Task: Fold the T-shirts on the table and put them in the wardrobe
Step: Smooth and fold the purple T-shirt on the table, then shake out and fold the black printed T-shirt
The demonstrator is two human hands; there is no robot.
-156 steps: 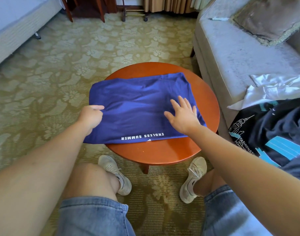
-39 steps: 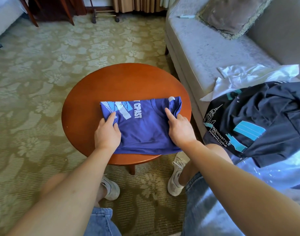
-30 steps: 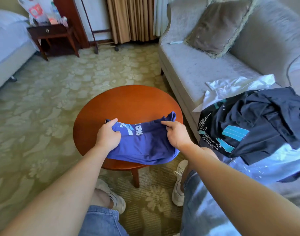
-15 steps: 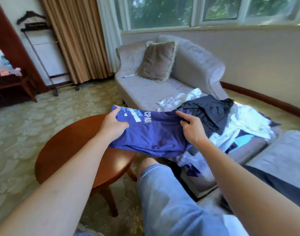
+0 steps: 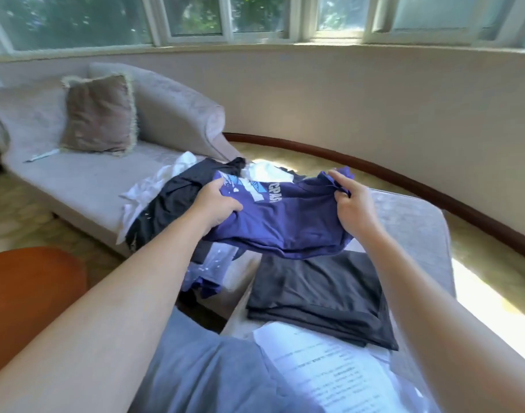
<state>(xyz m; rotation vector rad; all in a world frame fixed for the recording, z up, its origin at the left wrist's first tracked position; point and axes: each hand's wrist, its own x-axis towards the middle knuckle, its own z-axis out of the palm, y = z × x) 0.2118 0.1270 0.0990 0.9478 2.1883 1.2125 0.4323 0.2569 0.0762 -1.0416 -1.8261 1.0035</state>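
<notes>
The folded blue T-shirt (image 5: 285, 222) is held in the air, its left edge gripped by the curled fingers of the left hand (image 5: 216, 204) and its right edge pinched by the right hand (image 5: 353, 207). It is positioned just above a folded dark garment (image 5: 317, 296) laid on a grey seat (image 5: 416, 222) at the near right; a heap of unfolded clothes (image 5: 171, 192) is seen beyond on the sofa (image 5: 85, 180), the round wooden surface (image 5: 31, 290) at the near left
</notes>
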